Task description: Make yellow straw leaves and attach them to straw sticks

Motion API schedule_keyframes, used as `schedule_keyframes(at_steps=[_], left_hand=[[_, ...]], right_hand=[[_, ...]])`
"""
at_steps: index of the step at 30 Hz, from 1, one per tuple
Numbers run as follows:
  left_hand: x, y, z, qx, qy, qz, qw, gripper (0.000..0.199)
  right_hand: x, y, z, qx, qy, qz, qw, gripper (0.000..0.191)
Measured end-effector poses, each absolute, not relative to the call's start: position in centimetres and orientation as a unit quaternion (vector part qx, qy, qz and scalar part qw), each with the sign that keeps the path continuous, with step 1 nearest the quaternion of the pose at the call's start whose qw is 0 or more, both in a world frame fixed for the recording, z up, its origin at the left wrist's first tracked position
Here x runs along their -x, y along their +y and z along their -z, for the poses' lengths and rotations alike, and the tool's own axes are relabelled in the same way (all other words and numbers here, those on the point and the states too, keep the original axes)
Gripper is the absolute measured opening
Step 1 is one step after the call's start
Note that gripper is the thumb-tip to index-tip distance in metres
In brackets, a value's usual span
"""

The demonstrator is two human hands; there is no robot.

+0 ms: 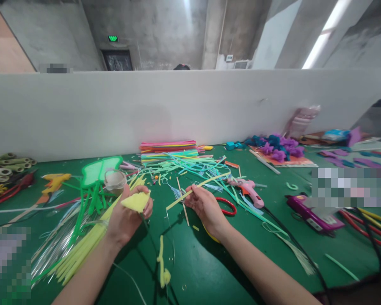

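Note:
My left hand is closed around a pale yellow fuzzy piece with a pointed, fan-like shape. Between the thumb and fingers of my right hand is a straight yellow strip, slanting up to the right. Below the hands, a curled yellow piece hangs or lies near thin clear threads; which of the two I cannot tell. A bundle of yellow stems lies beside my left forearm. Red-handled scissors lie partly hidden behind my right hand.
Coloured stems are stacked at the back of the green table. A pink glue gun and purple device are on the right. To the left are a yellow glue gun and green shape. Purple and blue flowers lie back right.

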State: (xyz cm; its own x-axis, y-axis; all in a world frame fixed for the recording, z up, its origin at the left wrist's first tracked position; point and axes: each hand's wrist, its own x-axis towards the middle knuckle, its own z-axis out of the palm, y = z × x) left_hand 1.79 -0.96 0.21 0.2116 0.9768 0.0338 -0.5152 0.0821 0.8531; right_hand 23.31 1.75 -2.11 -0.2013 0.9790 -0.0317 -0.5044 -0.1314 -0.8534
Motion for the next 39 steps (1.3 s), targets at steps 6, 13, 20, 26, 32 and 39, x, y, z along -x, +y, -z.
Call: schedule_keyframes(at_steps=[6, 13, 20, 26, 32, 39], left_hand=[[-1.7, -1.0, 0.4, -0.404, 0.303, -0.502, 0.703, 0.059], [-1.8, -1.2, 0.2, -0.465, 0.375, -0.457, 0.659, 0.040], [-1.7, -0.6, 0.8, -0.475, 0.437, -0.420, 0.638, 0.038], [-1.5, 0.4, 1.9, -0.542, 0.489, -0.445, 0.519, 0.038], [-1.9, 0.5, 2.9, -0.657, 0.543, -0.407, 0.328, 0.024], [-2.8, -0.2, 3.2, -0.742, 0.522, -0.382, 0.175, 0.026]], right_hand=[[-23.2, 1.9, 2.7, 0.358, -0.413, -0.620, 0.563, 0.038], [-23.0, 1.4, 2.2, 0.407, -0.496, -0.526, 0.559, 0.039], [-23.1, 0.7, 2.2, 0.441, -0.591, -0.402, 0.543, 0.035], [-22.8, 0.0, 2.4, 0.416, -0.665, -0.346, 0.515, 0.027], [-21.8, 0.2, 3.3, 0.442, -0.646, -0.426, 0.454, 0.030], [-20.7, -0.2, 3.6, 0.421, -0.430, -0.668, 0.437, 0.030]])
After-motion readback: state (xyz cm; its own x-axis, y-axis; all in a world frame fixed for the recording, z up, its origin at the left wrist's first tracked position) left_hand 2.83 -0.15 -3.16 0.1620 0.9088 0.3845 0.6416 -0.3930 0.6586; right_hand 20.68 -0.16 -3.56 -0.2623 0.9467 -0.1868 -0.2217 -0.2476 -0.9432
